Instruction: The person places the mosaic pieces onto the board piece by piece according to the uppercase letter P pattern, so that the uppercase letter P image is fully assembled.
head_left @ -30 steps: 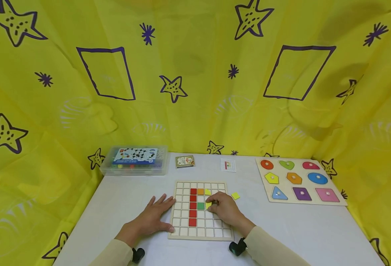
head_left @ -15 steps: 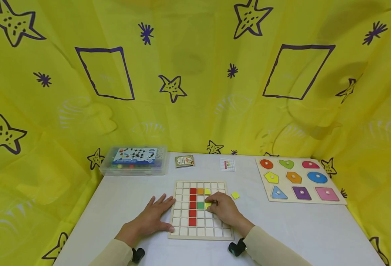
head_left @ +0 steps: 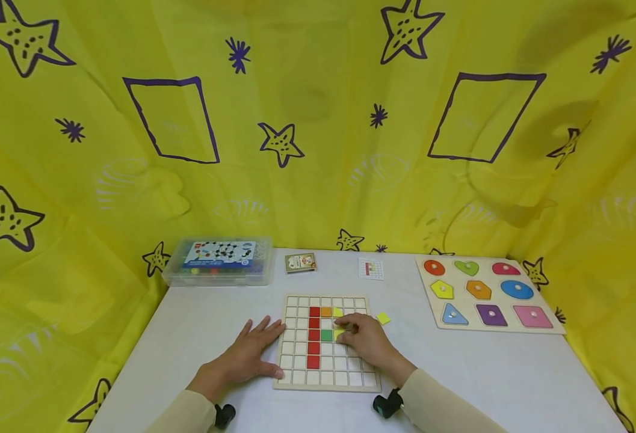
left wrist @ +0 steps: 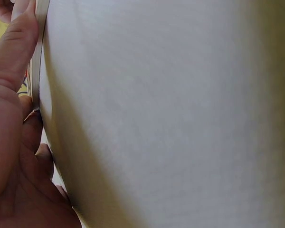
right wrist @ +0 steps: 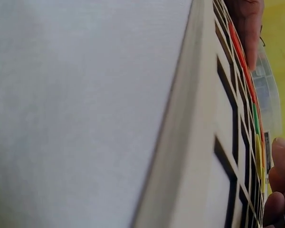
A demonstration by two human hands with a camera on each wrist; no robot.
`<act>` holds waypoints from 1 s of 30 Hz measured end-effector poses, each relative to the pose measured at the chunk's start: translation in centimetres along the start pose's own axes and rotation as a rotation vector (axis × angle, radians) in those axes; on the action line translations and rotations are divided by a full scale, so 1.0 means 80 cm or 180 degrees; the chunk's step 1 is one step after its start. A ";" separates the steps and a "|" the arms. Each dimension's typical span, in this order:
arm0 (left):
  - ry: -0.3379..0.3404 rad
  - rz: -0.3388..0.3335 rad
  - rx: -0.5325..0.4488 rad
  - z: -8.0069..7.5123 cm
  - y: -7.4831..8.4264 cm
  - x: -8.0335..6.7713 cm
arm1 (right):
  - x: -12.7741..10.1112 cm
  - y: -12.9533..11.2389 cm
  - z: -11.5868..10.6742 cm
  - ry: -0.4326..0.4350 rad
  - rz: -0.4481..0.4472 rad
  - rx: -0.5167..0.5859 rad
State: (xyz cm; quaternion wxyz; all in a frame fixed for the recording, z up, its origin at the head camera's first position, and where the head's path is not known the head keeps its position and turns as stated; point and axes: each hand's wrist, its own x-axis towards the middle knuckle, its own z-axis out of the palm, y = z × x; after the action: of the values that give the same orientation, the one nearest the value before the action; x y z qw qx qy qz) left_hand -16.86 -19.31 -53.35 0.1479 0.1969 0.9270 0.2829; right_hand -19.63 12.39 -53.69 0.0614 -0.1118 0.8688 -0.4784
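A wooden grid board (head_left: pixel 325 388) lies flat on the white table. In it sit a column of several red tiles (head_left: pixel 314 335), an orange tile (head_left: pixel 326 312), a green tile (head_left: pixel 326 335) and a yellow tile (head_left: pixel 337 312). Another yellow tile (head_left: pixel 337 334) lies in the cell beside the green one, partly covered by my right hand (head_left: pixel 369 340). That hand hovers over it, thumb and index finger parted, with nothing seen between them. My left hand (head_left: pixel 250 352) is spread along the board's left edge, its thumb (left wrist: pixel 16 47) touching the rim.
One loose yellow tile (head_left: pixel 383 318) lies right of the board. Behind stand a clear plastic case (head_left: pixel 220 279), a small card box (head_left: pixel 300 263) and a pattern card (head_left: pixel 370 269). A shape puzzle board (head_left: pixel 461 308) lies at the right. A yellow curtain (head_left: pixel 318 198) hangs behind the table.
My right thumb and index finger have parted from the yellow tile, which now rests in its cell beside the green tile. The left hand has stayed on the board's edge.
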 end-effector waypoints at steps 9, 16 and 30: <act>-0.0001 -0.0002 0.0016 0.003 -0.001 0.000 | 0.003 0.005 -0.024 0.0260 0.0180 0.0340; 0.0007 -0.0028 0.0023 0.002 -0.002 0.001 | 0.008 0.025 -0.070 0.0457 0.0285 0.0122; 0.0008 -0.0026 0.0020 0.001 0.000 0.000 | 0.005 0.057 -0.095 0.0273 0.0370 -0.0340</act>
State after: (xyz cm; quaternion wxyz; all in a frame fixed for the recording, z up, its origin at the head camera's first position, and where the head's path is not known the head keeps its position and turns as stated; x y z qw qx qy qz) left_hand -16.79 -19.26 -53.40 0.1472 0.1932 0.9289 0.2796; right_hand -22.28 20.87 -53.46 0.0457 -0.0437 0.8999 -0.4314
